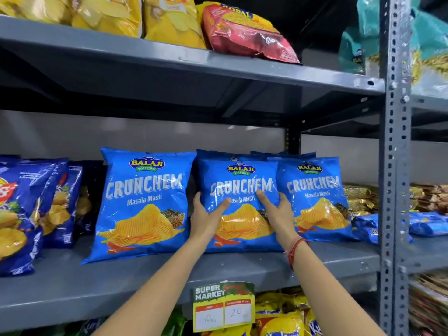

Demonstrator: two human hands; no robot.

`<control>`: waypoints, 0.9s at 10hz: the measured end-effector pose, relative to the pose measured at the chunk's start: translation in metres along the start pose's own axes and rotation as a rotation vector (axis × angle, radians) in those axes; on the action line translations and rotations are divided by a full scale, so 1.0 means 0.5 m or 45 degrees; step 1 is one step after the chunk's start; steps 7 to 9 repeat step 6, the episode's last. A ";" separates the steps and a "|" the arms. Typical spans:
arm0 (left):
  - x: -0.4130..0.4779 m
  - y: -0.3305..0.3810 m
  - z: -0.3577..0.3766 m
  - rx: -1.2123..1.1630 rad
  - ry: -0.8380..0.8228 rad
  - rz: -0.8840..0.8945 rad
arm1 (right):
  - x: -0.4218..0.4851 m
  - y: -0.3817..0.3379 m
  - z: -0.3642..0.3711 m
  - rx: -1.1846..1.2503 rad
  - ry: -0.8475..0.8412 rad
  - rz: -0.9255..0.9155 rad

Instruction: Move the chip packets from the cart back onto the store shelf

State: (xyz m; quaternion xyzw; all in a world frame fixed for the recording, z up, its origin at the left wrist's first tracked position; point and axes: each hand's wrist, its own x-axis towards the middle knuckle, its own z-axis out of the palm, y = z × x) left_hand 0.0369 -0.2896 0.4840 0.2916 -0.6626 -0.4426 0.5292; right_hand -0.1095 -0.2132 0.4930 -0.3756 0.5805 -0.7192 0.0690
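A blue Crunchem chip packet (241, 183) stands upright on the grey middle shelf (97, 284), held from both sides. My left hand (206, 219) grips its left edge, thumb across the front. My right hand (278, 212) grips its right edge, with a red thread on the wrist. Another blue Crunchem packet (145, 202) leans to its left and a third (315, 197) stands to its right, slightly behind. More blue packets are partly hidden behind the held one. The cart is out of view.
Dark blue chip bags (29, 209) fill the shelf's left end. Yellow bags (169, 20) and a red bag (247, 35) lie on the upper shelf. A perforated steel upright (395, 166) stands at right. A price tag (224, 306) hangs from the shelf's front edge.
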 end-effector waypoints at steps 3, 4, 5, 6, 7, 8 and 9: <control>-0.001 -0.017 0.011 0.104 0.065 0.205 | 0.036 0.039 0.014 0.094 -0.059 -0.159; -0.018 -0.014 0.012 0.250 0.106 0.279 | 0.020 0.033 0.009 0.044 -0.036 -0.144; -0.033 -0.014 0.006 0.395 0.213 0.447 | 0.010 0.019 -0.003 -0.032 0.069 -0.213; -0.048 -0.005 -0.007 0.578 0.252 0.640 | -0.003 -0.018 -0.035 0.017 0.221 -0.339; -0.048 -0.005 -0.007 0.578 0.252 0.640 | -0.003 -0.018 -0.035 0.017 0.221 -0.339; -0.048 -0.005 -0.007 0.578 0.252 0.640 | -0.003 -0.018 -0.035 0.017 0.221 -0.339; -0.048 -0.005 -0.007 0.578 0.252 0.640 | -0.003 -0.018 -0.035 0.017 0.221 -0.339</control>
